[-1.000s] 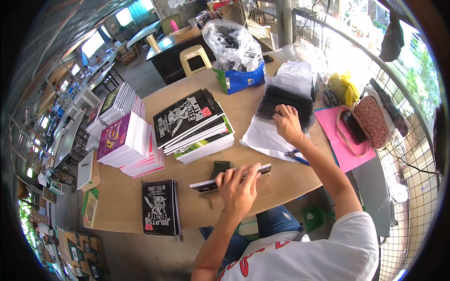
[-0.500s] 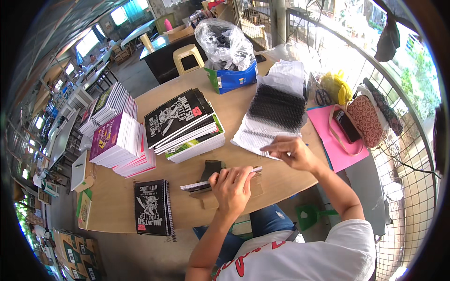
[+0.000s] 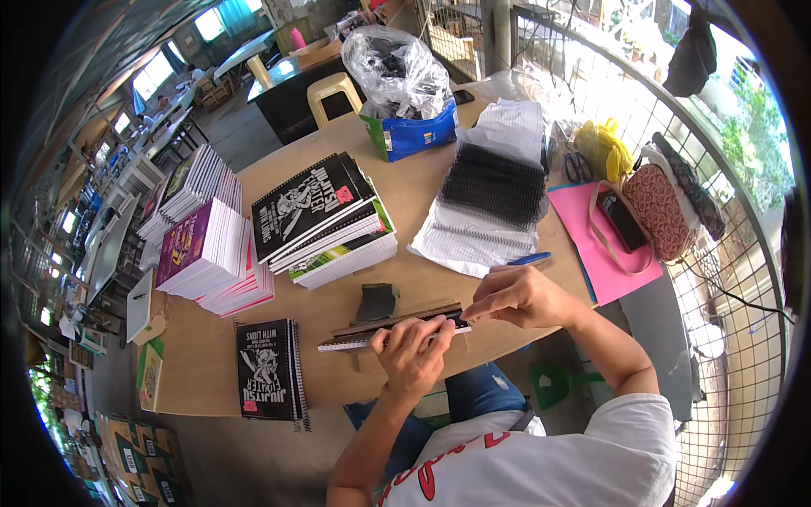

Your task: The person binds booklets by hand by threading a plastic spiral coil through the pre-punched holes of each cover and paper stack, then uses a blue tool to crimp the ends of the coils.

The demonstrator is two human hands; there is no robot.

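A notebook [image 3: 342, 344] stands on its long edge near the front of the table, its punched, dark spine side up. My left hand [image 3: 411, 355] grips it around the middle, fingers over the top. My right hand [image 3: 528, 297] is closed in a pinch at the notebook's right end; whatever is between its fingertips is too small to make out. Just behind the notebook sits a dark block [image 3: 377, 302]. Black spiral binding coils [image 3: 494, 186] lie on white paper [image 3: 460, 245] beyond my right hand. Finished-looking black spiral notebooks [image 3: 270, 367] lie to the left.
Stacked black-covered books [image 3: 308, 207] and purple-covered books [image 3: 194, 249] stand at the left back. A blue-green box with a plastic bag [image 3: 410, 131] is behind. To the right lie a blue pen [image 3: 530, 258], scissors [image 3: 579, 167], a pink sheet [image 3: 617, 275] and a phone [image 3: 623, 221].
My right hand has come down and left from near the coils to the notebook's right end. The notebook has tipped so more of its spine side shows. A blue pen is now uncovered.
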